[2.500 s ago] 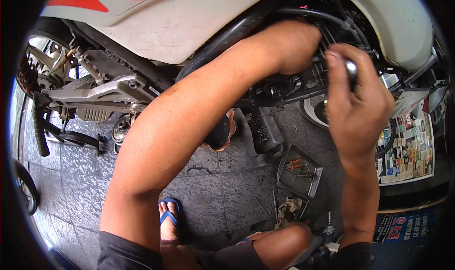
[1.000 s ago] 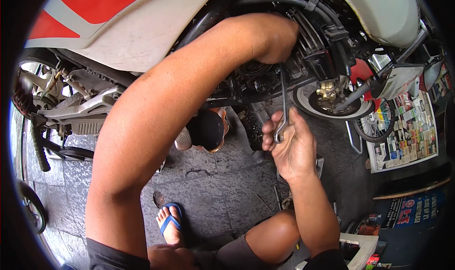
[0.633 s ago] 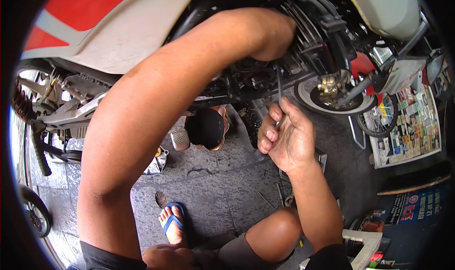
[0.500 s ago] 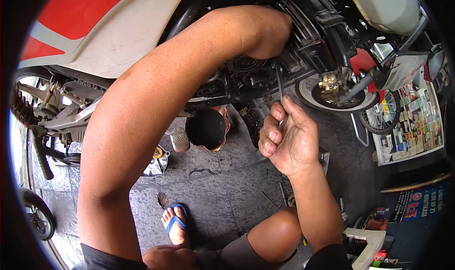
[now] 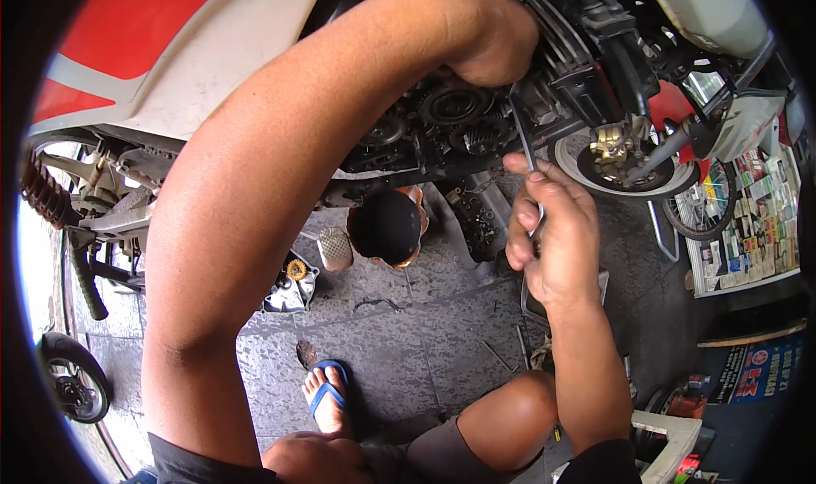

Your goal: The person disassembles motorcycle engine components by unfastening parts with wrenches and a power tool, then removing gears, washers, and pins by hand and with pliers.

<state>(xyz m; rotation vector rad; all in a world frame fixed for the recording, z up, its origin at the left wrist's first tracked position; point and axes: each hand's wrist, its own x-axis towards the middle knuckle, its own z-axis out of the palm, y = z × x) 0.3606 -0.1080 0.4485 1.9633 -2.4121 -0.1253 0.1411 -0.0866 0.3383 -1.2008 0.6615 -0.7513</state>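
We grasped the wrench (image 5: pixel 525 137) in the right hand (image 5: pixel 561 246), right of centre, its far end reaching the engine (image 5: pixel 500 114) at upper centre. We kept the left hand (image 5: pixel 501 42) beside the cooling fins (image 5: pixel 557 38), its fingers hidden, their grip undeterminable. The gears (image 5: pixel 455 106) were exposed and a metal cover (image 5: pixel 289 295) lay centre-left; we judged the wrench work unfinished.

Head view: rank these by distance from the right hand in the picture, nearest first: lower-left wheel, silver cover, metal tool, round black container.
1. Metal tool: held in the right hand.
2. Round black container: on the floor, to the left.
3. Silver cover: farther left.
4. Lower-left wheel: near the left edge.
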